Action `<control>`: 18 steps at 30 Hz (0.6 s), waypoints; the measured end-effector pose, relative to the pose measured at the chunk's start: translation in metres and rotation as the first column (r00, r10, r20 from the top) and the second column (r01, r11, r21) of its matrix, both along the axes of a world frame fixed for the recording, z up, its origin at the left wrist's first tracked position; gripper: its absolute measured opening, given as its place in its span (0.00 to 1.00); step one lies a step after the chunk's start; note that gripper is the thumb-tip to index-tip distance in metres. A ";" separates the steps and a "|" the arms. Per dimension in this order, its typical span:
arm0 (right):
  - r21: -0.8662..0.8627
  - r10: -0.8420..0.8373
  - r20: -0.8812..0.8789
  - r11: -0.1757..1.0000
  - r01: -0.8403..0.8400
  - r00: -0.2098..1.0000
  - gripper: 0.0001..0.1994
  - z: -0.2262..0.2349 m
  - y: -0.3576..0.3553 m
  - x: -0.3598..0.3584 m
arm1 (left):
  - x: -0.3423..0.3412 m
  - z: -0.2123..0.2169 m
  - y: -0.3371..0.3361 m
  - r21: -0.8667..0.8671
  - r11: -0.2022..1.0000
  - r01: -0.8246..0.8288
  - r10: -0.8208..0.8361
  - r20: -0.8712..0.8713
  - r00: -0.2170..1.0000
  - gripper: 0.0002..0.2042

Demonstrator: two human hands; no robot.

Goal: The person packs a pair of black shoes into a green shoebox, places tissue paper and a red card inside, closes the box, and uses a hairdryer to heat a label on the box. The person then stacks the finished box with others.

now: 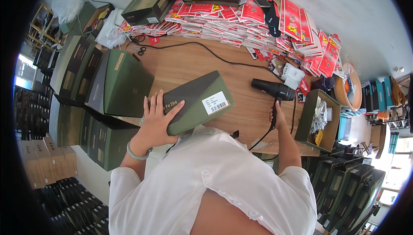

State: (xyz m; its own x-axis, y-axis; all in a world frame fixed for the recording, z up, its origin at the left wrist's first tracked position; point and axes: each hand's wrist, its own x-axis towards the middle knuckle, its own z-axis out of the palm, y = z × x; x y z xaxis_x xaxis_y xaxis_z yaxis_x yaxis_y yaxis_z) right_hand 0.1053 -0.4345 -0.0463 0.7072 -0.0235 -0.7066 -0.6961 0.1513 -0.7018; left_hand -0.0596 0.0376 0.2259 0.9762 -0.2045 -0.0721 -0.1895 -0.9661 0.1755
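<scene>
Two hands busy — left hand [157, 121] on green box [193, 101], right hand [277, 116] gripping heat gun [273, 91].

Bright, even daylight fills the room, strongest from a blown-out window far out beyond the left hand [157, 121] and another glaring patch low past the right hand [278, 119]. Shadows under both hands are soft and short. Focus is crisp around the hands; straight edges bow toward the rim, which falls into black vignette.
</scene>
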 end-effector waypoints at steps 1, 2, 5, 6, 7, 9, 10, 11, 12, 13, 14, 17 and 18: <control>-0.004 0.021 -0.012 1.000 -0.021 1.000 0.28 -0.009 -0.005 -0.001 | -0.001 -0.003 -0.002 0.005 1.000 -0.010 0.010 0.013 1.000 0.50; -0.007 0.042 -0.025 0.999 -0.042 0.999 0.29 -0.018 -0.010 -0.003 | 0.000 -0.003 -0.003 0.006 1.000 -0.023 0.023 0.033 0.999 0.50; -0.724 0.223 0.129 0.687 -0.062 0.966 0.26 -0.024 0.007 -0.002 | 0.002 -0.007 -0.005 -0.010 0.999 -0.047 0.047 0.086 0.995 0.50; -0.880 0.305 0.142 0.474 -0.021 0.942 0.25 -0.023 0.019 0.000 | 0.002 -0.007 -0.006 -0.027 0.999 -0.044 0.046 0.092 0.995 0.50; -0.971 0.388 0.136 0.233 0.046 0.911 0.25 -0.021 0.032 0.002 | 0.002 -0.007 -0.006 -0.043 0.998 -0.039 0.044 0.102 0.994 0.50; -0.932 0.577 0.342 0.309 0.189 0.742 0.22 0.005 0.070 0.005 | 0.000 -0.011 -0.007 -0.044 0.998 -0.035 0.041 0.135 0.990 0.49; -0.776 0.582 0.578 0.610 0.162 0.572 0.20 0.048 0.100 0.005 | -0.003 -0.013 -0.007 -0.045 0.998 -0.041 0.047 0.152 0.987 0.48; -0.621 0.510 0.630 0.784 -0.015 0.586 0.17 0.099 0.133 -0.004 | -0.004 -0.015 -0.008 -0.045 0.998 -0.043 0.050 0.160 0.986 0.48; -0.409 0.426 0.660 0.895 -0.179 0.619 0.15 0.146 0.160 -0.015 | -0.004 -0.015 -0.009 -0.044 0.998 -0.039 0.046 0.167 0.985 0.48; -0.459 0.499 0.698 0.862 -0.213 0.514 0.13 0.172 0.175 -0.023 | -0.004 -0.015 -0.010 -0.044 0.999 -0.032 0.039 0.175 0.984 0.48; -0.510 0.563 0.724 0.826 -0.239 0.399 0.12 0.193 0.186 -0.029 | -0.005 -0.013 -0.011 -0.045 0.998 -0.033 0.040 0.170 0.985 0.48; -0.677 0.709 0.681 0.705 -0.212 0.184 0.09 0.218 0.204 -0.030 | -0.007 -0.013 -0.013 -0.051 0.998 -0.035 0.044 0.176 0.983 0.48; -0.729 0.753 0.644 0.658 -0.189 0.137 0.08 0.221 0.208 -0.029 | -0.008 -0.013 -0.014 -0.057 0.998 -0.038 0.048 0.184 0.982 0.48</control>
